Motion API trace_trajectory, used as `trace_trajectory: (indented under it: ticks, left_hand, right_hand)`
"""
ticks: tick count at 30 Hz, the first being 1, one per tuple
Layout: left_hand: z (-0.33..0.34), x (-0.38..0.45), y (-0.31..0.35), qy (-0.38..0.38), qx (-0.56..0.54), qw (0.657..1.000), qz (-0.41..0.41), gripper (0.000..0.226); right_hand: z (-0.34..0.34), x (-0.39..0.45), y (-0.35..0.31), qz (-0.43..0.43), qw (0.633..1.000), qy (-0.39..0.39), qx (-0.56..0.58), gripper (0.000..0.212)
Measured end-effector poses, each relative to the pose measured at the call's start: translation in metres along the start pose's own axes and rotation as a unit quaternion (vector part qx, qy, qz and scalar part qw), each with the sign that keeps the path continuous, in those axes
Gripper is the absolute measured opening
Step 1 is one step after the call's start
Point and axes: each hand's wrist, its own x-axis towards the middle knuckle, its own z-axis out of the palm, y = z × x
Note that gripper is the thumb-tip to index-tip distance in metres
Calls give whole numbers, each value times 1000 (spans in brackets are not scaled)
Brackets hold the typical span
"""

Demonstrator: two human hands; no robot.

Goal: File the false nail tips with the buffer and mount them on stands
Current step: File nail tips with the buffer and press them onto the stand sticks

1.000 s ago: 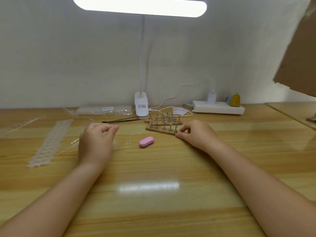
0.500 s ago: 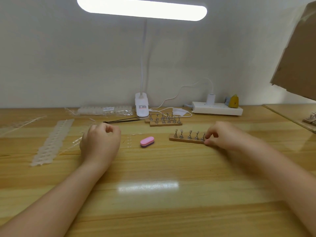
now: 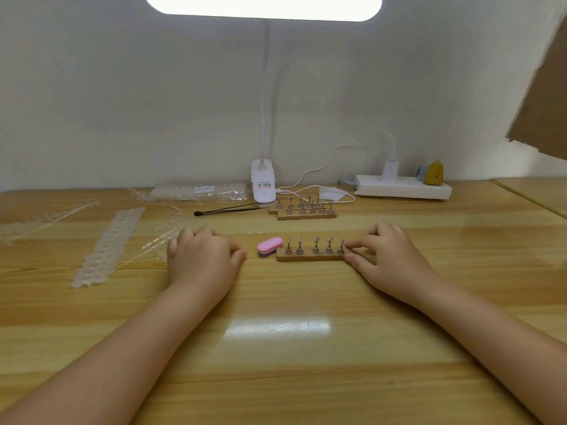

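Observation:
A wooden stand strip [image 3: 310,258] with several metal nail stands lies at the centre of the table. My right hand [image 3: 386,259] pinches its right end, fingertips by the last stand. The pink buffer [image 3: 269,245] lies just left of the strip, touching or nearly touching its end. My left hand [image 3: 201,256] rests on the table left of the buffer, knuckles up and fingers curled under; whether anything is inside is hidden. A long strip of clear nail tips [image 3: 107,246] lies further left.
Two more wooden stand strips [image 3: 306,214] sit behind, near the clip lamp base [image 3: 263,187]. A thin dark brush [image 3: 227,210], a bag of nail tips [image 3: 199,191] and a white power strip [image 3: 402,187] line the back. Cardboard [image 3: 543,102] overhangs at right.
My right hand pulled one stand strip away from the back group, out to the right, then slid it left up against the buffer. My left hand stayed in place.

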Motion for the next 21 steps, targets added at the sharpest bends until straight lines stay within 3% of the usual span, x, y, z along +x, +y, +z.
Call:
trace_trajectory:
  ticks: [3,8,12,21]
  left_hand:
    - [0,1,-1,9,2,1000,-2,27]
    - [-1,5,-7,-4,114,991,-76,56]
    - [-4,7,-10,-42,136,987,-74,50]
    - [-2,10,-13,2,112,992,-57,31]
  right_hand:
    - [0,-3,-2,6,1000,8,-1,33]
    - [-2,-7,-5,21,999,40,6,30]
    - [-5,-9,-8,36,998,57,18,26]
    - [-5,-11,-11,25,996,82,15,19]
